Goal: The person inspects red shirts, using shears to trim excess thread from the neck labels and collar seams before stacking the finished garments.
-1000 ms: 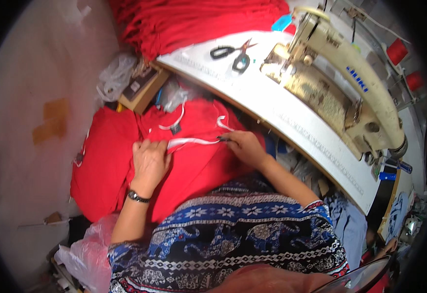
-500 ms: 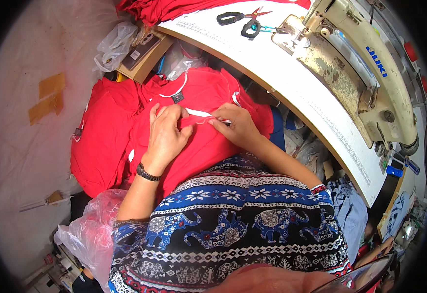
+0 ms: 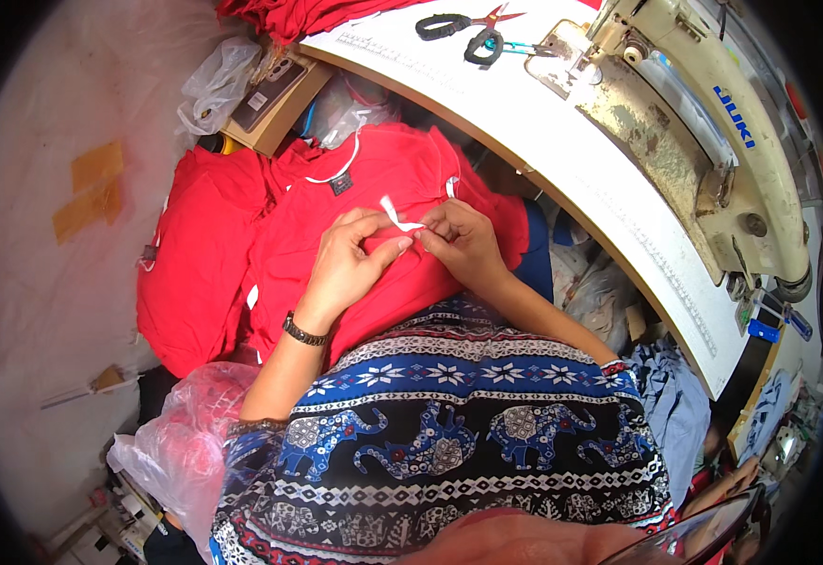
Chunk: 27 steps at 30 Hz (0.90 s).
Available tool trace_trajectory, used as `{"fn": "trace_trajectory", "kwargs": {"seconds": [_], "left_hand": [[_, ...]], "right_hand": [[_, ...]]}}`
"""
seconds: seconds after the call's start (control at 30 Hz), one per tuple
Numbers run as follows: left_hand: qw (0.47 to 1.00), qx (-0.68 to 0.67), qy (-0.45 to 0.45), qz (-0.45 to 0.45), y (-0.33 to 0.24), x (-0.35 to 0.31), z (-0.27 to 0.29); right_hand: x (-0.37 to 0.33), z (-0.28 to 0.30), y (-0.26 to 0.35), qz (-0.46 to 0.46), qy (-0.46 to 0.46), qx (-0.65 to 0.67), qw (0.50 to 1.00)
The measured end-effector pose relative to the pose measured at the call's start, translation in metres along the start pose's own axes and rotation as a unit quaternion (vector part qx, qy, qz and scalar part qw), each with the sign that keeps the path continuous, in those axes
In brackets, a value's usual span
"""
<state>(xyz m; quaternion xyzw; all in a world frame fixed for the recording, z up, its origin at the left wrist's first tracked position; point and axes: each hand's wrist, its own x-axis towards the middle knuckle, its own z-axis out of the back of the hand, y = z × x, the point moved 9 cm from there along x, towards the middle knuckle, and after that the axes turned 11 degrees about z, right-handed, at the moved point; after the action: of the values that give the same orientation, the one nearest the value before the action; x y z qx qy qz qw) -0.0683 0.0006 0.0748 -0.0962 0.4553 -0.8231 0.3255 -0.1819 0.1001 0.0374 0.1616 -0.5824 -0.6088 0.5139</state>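
Note:
A red garment (image 3: 214,273) with white trim is spread across my lap, a small dark label (image 3: 340,183) at its neckline. Above the cloth, both hands meet at a narrow white strip (image 3: 399,220), whose loose end curls up between them. My right hand (image 3: 463,243) pinches the strip between thumb and fingertips. My left hand (image 3: 347,259), with a dark watch on the wrist, has thumb and forefinger closed at the strip's near side. The fingers partly hide how strip and red cloth join.
A white sewing table (image 3: 562,184) curves along the right, bearing a sewing machine (image 3: 760,188) and black-handled scissors (image 3: 444,26). More red fabric (image 3: 308,17) lies at its far end. Back left are a cardboard box (image 3: 284,118) and plastic bag (image 3: 218,85); another clear bag (image 3: 181,443) sits near left.
My left hand has shifted right, toward my right hand, and turned. The white strip, earlier stretched between the hands, now has a loose end curling upward.

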Motion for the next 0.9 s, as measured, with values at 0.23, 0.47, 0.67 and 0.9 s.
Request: {"fn": "trace_trajectory", "kwargs": {"seconds": [0.23, 0.47, 0.67, 0.9], "left_hand": [[0.979, -0.17, 0.093, 0.07, 0.021, 0.015, -0.007], [0.977, -0.177, 0.122, 0.007, 0.01, 0.015, -0.009], [0.981, -0.129, 0.123, 0.074, 0.023, 0.008, -0.007], [0.969, -0.188, 0.139, 0.075, 0.023, -0.004, -0.015]], "right_hand": [[0.001, -0.008, 0.002, -0.052, 0.023, 0.112, 0.992], [-0.003, -0.011, -0.001, -0.05, 0.022, 0.136, 0.989], [-0.009, 0.016, -0.019, -0.044, -0.022, 0.087, 0.995], [-0.037, 0.019, -0.102, -0.234, -0.027, 0.049, 0.971]]}}
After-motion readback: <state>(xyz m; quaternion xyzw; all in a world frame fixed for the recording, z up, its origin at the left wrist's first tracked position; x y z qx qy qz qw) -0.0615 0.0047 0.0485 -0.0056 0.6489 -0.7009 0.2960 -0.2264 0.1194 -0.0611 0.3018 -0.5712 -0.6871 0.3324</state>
